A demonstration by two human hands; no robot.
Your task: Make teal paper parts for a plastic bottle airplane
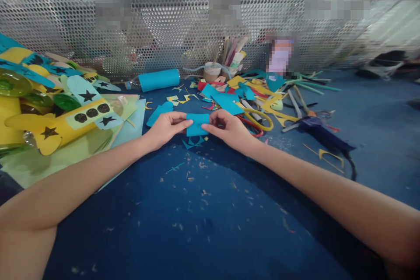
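Note:
A small rectangle of blue paper (197,124) is held up between my two hands, above the blue table. My left hand (166,129) pinches its left edge between thumb and fingers. On the other side, my right hand (229,130) grips the right edge, its thumb lying across the front. Just left of the paper lies a blue paper cutout (160,113), partly behind my left hand. Thin blue offcuts (193,142) rest on the table below. Scissors with yellow handles (259,119) lie just beyond my right hand.
Yellow and blue paper airplanes (82,118) sit on coloured sheets at left. A blue-wrapped bottle (159,80) lies at the back. Paper scraps, a cup of sticks (231,68) and a dark glue gun (323,133) are to the right. A perforated metal screen (164,17) stands behind.

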